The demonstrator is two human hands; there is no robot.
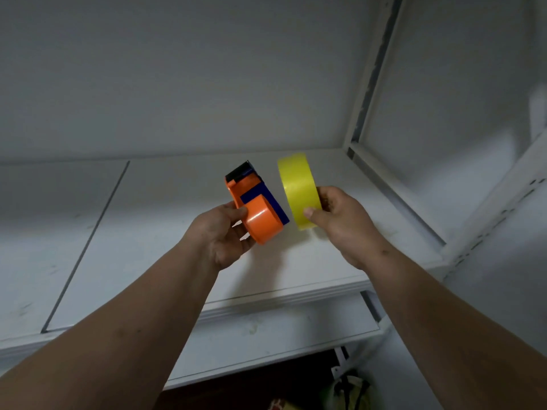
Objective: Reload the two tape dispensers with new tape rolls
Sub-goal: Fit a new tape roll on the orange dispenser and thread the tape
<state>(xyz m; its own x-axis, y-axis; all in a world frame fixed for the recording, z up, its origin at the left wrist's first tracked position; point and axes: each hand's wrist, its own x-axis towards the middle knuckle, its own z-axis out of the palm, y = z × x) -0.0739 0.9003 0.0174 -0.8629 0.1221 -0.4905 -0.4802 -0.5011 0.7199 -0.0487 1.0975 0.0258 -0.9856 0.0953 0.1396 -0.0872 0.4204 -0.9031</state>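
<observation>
Two bare forearms are entering from the lower left and lower right corners of the frame and converging toward the centre. At the bottom edge, right of centre, a dark opening beneath the lower ledge is showing a blurred bag-like item point(349, 389) with green and dark parts; its contents cannot be determined. Above it, a white shelf point(148, 232) is spanning the lower and middle frame, its surface flat, matte and lightly scuffed, with a thin dark seam running diagonally through the left portion. The left hand point(225, 235) is positioned at centre frame, fingers curled and thumb pressed against the side of the tape dispenser point(256, 202), gripping it clear above the shelf. The dispenser is a glossy orange plastic body with a rounded drum-shaped end, a dark blue inner section and a black part at its upper tip. Just to its right, apart from it, the right hand point(340, 220) is pinching the yellow tape roll point(299, 190) between thumb on the outer band and fingers behind, the remaining fingers partly closed. The roll is a smooth, shiny ring standing on edge, its broad band facing the camera. Behind both, a plain white back wall is filling the upper frame, and a white metal upright point(373, 72) with flaked paint is rising at upper right.
</observation>
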